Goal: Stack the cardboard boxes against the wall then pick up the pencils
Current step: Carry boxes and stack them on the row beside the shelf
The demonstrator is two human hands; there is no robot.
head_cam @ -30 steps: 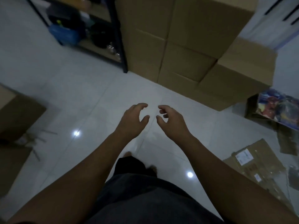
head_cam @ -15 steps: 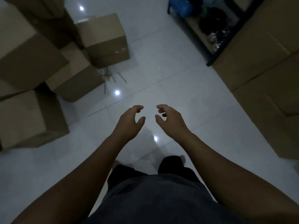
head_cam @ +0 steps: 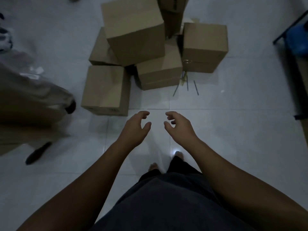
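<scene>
both grips are empty: my left grip [head_cam: 135, 130] and right grip [head_cam: 180, 129] hang side by side above the floor [head_cam: 241, 134], fingers loosely curled and not touching. i judge this to be the stacking step, between boxes. the near box [head_cam: 106, 89] stands on the floor just ahead of the left grip, and a loose pile [head_cam: 135, 30] leans together behind it. next i should step in, spread both grips wide and take the near box by opposite sides. the pencils [head_cam: 187, 85] lie on the floor by the pile's right front. i can read no writing; a dark mark low on the near box is too blurred.
</scene>
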